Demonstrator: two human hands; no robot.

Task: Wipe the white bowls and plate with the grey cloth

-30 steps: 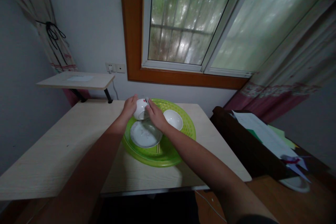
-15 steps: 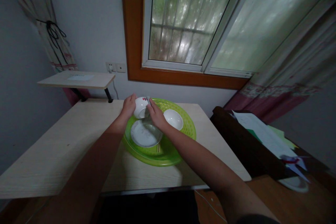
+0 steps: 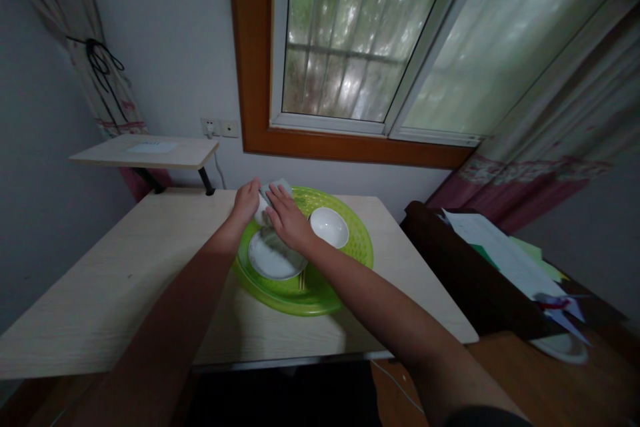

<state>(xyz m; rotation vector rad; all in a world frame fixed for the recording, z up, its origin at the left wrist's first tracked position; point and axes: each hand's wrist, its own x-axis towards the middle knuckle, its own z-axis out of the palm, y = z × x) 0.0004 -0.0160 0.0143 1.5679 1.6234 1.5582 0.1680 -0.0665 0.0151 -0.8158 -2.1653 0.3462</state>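
My left hand [image 3: 245, 203] grips a white bowl [image 3: 261, 216] by its left side, tilted with its outside towards me. Over the bowl lies a grey cloth [image 3: 283, 185], pressed there by the fingers of my right hand [image 3: 291, 221]; they cover much of both. Just below sits a white plate or shallow dish [image 3: 275, 257] on a round green basket tray [image 3: 310, 309]. To the right of my right hand, another white bowl [image 3: 331, 227] rests upright on the tray. A pair of chopsticks [image 3: 302, 280] shows beside the dish's right edge, partly hidden.
The tray stands on a pale wooden table [image 3: 150, 267]. A small raised shelf [image 3: 185, 152] is at the table's back left. Behind are a wall socket [image 3: 211, 127] and a window with a brown frame [image 3: 350, 155]. Papers [image 3: 490, 247] lie on dark furniture at the right.
My right hand has moved up and left across the bowl with the cloth, covering the red marking seen before. My left hand keeps its hold in almost the same place.
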